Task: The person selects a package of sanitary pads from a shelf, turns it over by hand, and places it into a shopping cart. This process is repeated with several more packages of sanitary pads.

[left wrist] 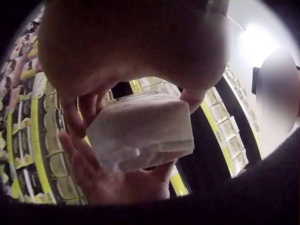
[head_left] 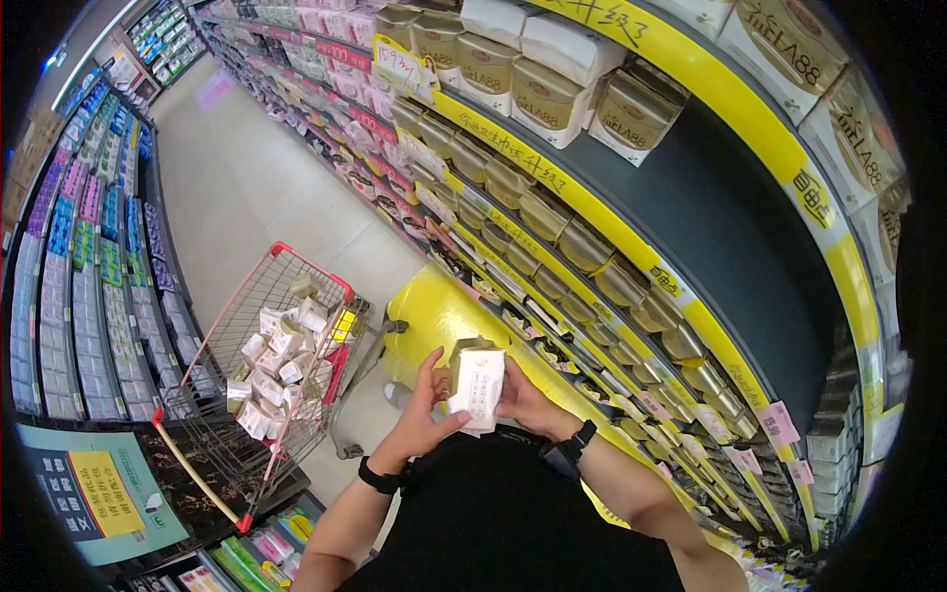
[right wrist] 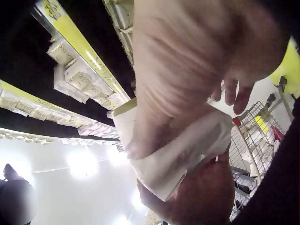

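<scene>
A white pack of sanitary pads [head_left: 480,387] with printed columns of text is held upright in front of the person's chest. The left hand [head_left: 426,407] grips its left side, thumb at the lower front corner. From the other side the right hand [head_left: 536,407] grips it, with the thumb along the right edge. In the left wrist view the pack [left wrist: 145,129] shows a plain, folded end between both hands. The right wrist view has the right hand [right wrist: 187,70] over the pack [right wrist: 187,150], and the left hand [right wrist: 201,192] beneath it.
A wire shopping cart [head_left: 281,249] with a red-trimmed rim stands to the left, holding several similar white packs [head_left: 281,340]. Curved shelves with yellow edge strips [head_left: 681,286] and gold-and-white packs [head_left: 547,99] rise on the right. More stocked shelves [head_left: 89,286] line the left.
</scene>
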Available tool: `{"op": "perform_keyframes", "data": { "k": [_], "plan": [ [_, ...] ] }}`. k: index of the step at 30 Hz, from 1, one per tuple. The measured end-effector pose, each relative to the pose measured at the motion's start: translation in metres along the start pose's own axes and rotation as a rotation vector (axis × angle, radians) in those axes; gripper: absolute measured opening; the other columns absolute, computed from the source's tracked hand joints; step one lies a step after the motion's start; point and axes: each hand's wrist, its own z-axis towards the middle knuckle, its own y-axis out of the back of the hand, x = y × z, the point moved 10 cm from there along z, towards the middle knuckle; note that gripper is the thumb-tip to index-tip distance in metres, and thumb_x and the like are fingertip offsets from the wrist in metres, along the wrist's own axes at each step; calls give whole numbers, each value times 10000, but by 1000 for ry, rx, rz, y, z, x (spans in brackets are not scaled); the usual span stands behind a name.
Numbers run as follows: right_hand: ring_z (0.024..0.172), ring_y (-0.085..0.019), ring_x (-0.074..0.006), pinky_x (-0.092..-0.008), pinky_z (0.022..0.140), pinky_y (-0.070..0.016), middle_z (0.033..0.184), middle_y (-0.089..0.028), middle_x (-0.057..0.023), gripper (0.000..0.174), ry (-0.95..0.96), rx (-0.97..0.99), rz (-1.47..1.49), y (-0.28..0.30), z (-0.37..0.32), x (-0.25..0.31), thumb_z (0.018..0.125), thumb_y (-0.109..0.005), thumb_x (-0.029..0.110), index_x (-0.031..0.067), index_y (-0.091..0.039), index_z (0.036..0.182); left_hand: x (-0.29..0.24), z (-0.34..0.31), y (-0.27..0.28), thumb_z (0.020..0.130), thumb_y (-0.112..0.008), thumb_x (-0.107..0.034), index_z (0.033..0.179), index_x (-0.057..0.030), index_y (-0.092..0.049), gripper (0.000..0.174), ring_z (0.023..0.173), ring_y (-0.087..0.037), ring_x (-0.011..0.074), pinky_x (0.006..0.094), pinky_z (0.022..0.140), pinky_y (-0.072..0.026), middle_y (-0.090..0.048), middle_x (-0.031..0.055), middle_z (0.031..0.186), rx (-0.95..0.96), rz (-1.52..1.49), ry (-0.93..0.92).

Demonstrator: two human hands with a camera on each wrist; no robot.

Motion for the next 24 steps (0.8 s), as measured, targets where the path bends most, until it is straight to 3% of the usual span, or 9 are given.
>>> {"op": "perform_keyframes", "data": {
  "k": [2, 5, 8, 11, 12, 16, 18, 21, 24],
  "plan": [
    [1485, -375, -248, -444, 1218, -321, 1619, -336, -104, 977, -10, 74, 53, -13, 1, 2, 893, -830, 319, 94, -207, 1611, -9, 0, -4, 952, -664, -123, 1592, -69, -234, 773, 1331, -472, 252, 407, 1100, -417, -469, 140, 1457, 43, -95, -70],
    [1467, -400, -239, -430, 1212, -335, 1589, -386, -102, 977, -92, -22, 77, 1, -11, -2, 883, -836, 341, 74, -229, 1601, -5, 13, -10, 938, -630, -48, 1522, -49, -334, 655, 1219, -537, 237, 395, 1034, -457, -515, 116, 1337, 30, 215, -127],
    [1449, -421, -233, -423, 1197, -358, 1574, -413, -109, 865, 76, -65, 9, 7, -6, 9, 949, -766, 304, 77, -243, 1599, -28, 9, 16, 914, -589, 24, 1460, -34, -394, 583, 1169, -565, 221, 358, 991, -475, -528, 103, 1270, -241, 476, -234],
    [1421, -453, -215, -407, 1154, -401, 1553, -449, -113, 709, -65, -149, 273, 24, -7, -5, 1025, -663, 222, 80, -269, 1597, -5, 7, 44, 901, -529, 79, 1401, -27, -450, 518, 1175, -560, 208, 318, 945, -487, -524, 103, 1295, -402, 169, -177],
    [1396, -475, -205, -396, 1084, -419, 1516, -496, -120, 511, -50, -141, 269, 21, -10, 5, 1074, -567, 190, 81, -363, 1530, -4, 5, 46, 898, -478, 124, 1360, -18, -495, 484, 1167, -583, 196, 292, 959, -483, -559, 98, 1289, -414, 96, -178],
    [1359, -502, -194, -386, 1115, -412, 1419, -554, -91, 371, 9, -148, -25, 39, -10, 4, 1045, -612, 135, 63, -461, 1376, 15, 6, 41, 916, -520, 94, 1307, 10, -568, 403, 1141, -624, 207, 312, 982, -489, -619, 96, 1275, -322, 9, -50],
    [1380, -484, -197, -395, 1153, -385, 1449, -535, -87, 486, 51, -111, 5, 35, -8, 8, 1012, -665, 141, 64, -430, 1431, 16, 3, 40, 933, -561, 60, 1298, 23, -591, 368, 1130, -638, 207, 321, 989, -494, -639, 96, 1269, -295, 50, 40],
    [1393, -460, -205, -393, 1175, -371, 1502, -476, -89, 654, 44, -45, 31, 25, -5, 3, 971, -733, 149, 72, -364, 1505, 19, 5, 32, 928, -703, -110, 1293, 26, -615, 399, 1119, -638, 211, 336, 971, -508, -642, 113, 1265, -199, -1, 30],
    [1422, -429, -231, -407, 1197, -353, 1558, -403, -99, 803, -42, -14, 22, 13, -5, -7, 950, -768, 165, 75, -269, 1573, -8, 5, 12, 914, -773, -298, 1339, 17, -606, 555, 1175, -622, 229, 375, 974, -516, -644, 121, 1303, -102, 584, -46]
  ]
}}
